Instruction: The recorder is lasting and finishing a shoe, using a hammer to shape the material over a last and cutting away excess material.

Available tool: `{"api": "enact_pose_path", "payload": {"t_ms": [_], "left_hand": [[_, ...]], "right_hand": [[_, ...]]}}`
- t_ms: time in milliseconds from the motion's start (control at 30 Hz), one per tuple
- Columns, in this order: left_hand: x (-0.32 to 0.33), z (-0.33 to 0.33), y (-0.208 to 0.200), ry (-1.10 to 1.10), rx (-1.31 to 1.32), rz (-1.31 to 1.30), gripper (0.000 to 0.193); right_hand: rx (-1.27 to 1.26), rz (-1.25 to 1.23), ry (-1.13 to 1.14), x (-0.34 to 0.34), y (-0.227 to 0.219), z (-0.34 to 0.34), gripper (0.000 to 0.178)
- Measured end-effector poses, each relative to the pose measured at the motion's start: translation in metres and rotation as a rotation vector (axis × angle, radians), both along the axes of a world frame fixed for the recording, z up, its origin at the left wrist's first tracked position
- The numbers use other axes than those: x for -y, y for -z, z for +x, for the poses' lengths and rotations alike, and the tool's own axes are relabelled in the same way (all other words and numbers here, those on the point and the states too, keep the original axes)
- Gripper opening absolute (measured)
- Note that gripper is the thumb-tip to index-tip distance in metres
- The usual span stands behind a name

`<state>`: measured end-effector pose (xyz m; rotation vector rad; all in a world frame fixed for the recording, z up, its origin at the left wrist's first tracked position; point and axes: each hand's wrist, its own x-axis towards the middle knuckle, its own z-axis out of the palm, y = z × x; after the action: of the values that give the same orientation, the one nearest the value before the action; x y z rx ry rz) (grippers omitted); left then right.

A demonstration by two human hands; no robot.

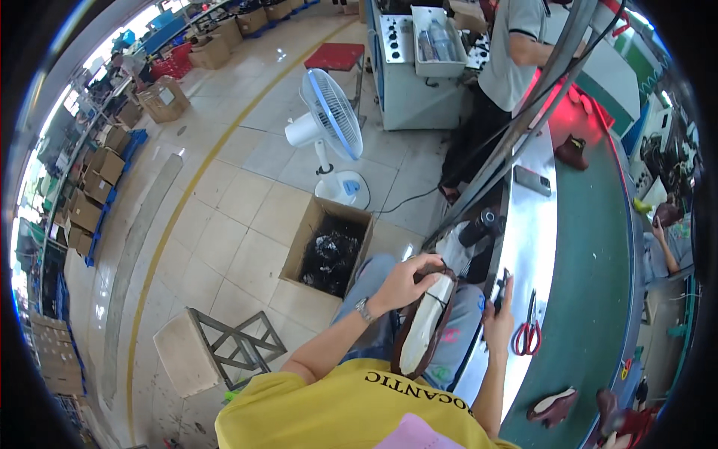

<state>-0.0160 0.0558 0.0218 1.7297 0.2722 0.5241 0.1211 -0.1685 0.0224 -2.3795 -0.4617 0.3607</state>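
A dark brown shoe (404,350) lies over my lap with its long white underside turned up. My left hand (402,286) is closed on its far end, with fingers over the top. My right hand (498,323) is at the edge of the metal ledge (535,239), apart from the shoe. Its fingers are around a small dark object (502,290) that I cannot make out, and the index finger points up along it. Red-handled scissors (528,337) lie on the ledge just right of that hand.
Along the right runs a green conveyor belt (591,277) carrying a brown shoe (552,406) and a brown boot (572,152). A phone (532,180) lies on the ledge. Left are an open carton (295,258), a standing fan (329,120) and a stool (183,355). A co-worker (512,60) stands ahead.
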Motion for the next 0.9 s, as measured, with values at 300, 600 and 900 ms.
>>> {"api": "enact_pose_path", "payload": {"t_ms": [300, 600, 900], "left_hand": [[0.014, -0.053, -0.174, 0.693, 0.822, -0.274, 0.022], [0.038, -0.050, -0.184, 0.821, 0.940, -0.466, 0.011], [0.041, -0.033, -0.189, 0.760, 1.027, -0.378, 0.015]], "right_hand": [[0.396, -0.213, 0.123, 0.130, 0.126, 0.026, 0.060], [0.552, -0.300, 0.422, 0.179, 0.142, 0.042, 0.037], [0.231, -0.377, 0.232, 0.179, 0.113, 0.060, 0.041]]}}
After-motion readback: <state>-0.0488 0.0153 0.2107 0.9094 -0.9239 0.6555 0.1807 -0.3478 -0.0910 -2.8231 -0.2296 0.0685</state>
